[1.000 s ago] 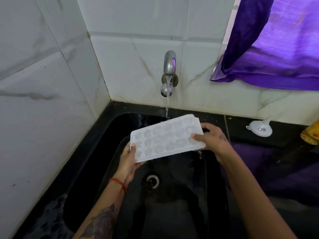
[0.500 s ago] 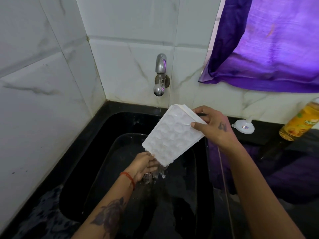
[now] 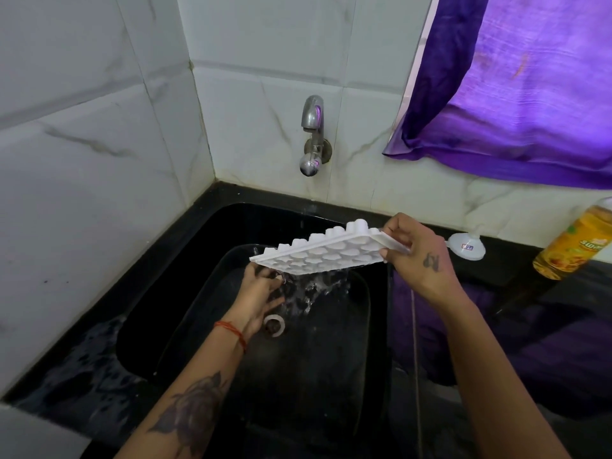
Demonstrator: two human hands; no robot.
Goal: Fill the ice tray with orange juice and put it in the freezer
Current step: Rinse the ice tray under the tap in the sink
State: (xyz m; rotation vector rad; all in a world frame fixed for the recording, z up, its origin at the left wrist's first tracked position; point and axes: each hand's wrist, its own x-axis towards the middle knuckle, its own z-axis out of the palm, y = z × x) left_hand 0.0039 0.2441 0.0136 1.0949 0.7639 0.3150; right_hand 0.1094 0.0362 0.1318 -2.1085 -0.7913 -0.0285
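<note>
The right hand (image 3: 420,256) pinches the three-o'clock end of the white plastic ice tray (image 3: 326,253), held tilted over the black stone sink (image 3: 185,276) with water spilling off its lower edge. The left hand (image 3: 261,293) hangs just beneath the tray's nine-o'clock corner, fingers loosely curled and grasping nothing. A yellow-orange bottle (image 3: 573,246) stands at three o'clock on the counter.

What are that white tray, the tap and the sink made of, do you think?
The ice tray looks like thin matte white plastic: opaque, with moulded rounded cups. The tap looks like polished metal, probably chromed or steel, since it mirrors the purple light. The sink is glossy black with sharp reflections on its wet walls; stone, composite or plastic, I cannot tell which.
</note>
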